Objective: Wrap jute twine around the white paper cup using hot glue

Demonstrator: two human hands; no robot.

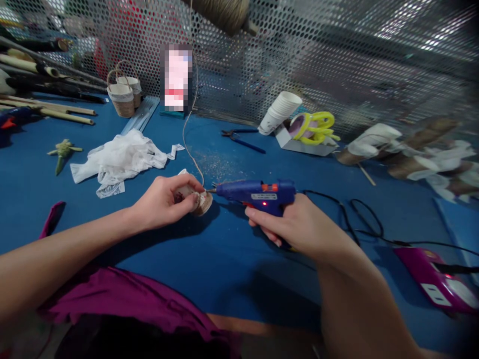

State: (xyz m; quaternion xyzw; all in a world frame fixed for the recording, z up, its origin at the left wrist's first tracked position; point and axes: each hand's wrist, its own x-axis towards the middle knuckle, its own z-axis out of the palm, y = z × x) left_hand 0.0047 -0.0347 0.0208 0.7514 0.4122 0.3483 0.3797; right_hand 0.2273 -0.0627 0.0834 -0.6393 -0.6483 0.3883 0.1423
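My left hand (168, 198) is wrapped round a small paper cup (202, 204) with brown twine wound round it, tilted on its side above the blue table. My right hand (286, 224) grips a blue glue gun (256, 194) by its handle, and a red light glows on its side. The nozzle points left and meets the cup's edge beside my left fingertips. A strand of twine (184, 130) runs from the cup up to a large spool (224, 12) at the top. My left fingers hide part of the cup.
White lace (123, 157) lies at left, near two small baskets (122, 99) and sticks (67, 114). Pliers (245, 141), stacked paper cups (279, 112) and a box with yellow-handled scissors (307, 144) stand behind. A black cord (368, 233) and purple power strip (436, 279) are at right.
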